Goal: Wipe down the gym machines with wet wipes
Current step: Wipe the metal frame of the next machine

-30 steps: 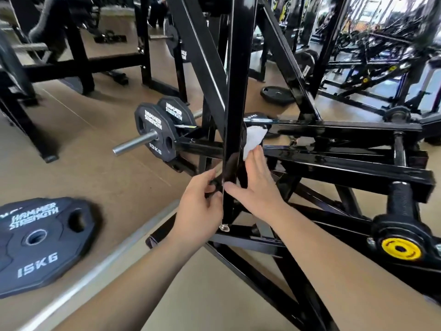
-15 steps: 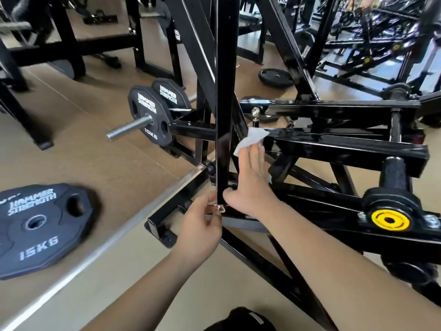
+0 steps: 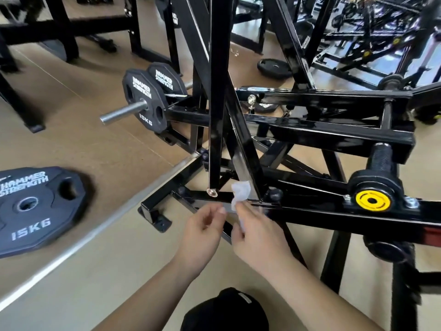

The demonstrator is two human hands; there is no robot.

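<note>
Wipe [image 3: 240,192]: white, thin and crumpled; we find it at the foot of the slanted tube [image 3: 241,144], where that tube meets the base bar [image 3: 310,211].
Right hand [image 3: 259,231]: fingers curled, pinching the wipe's lower end.
Left hand [image 3: 202,231]: fingers loosely curled, tips just beside the wipe; we cannot tell whether they grip it.
Machine [image 3: 310,130]: glossy black square steel tubing.
Plates [image 3: 140,99]: two, matte black and polygonal, on a chrome sleeve [image 3: 124,112].

Tan floor [image 3: 71,144], metal floor strip [image 3: 95,232], loose 15KG plate [image 3: 45,211], bluish light far right, perhaps windows
</note>
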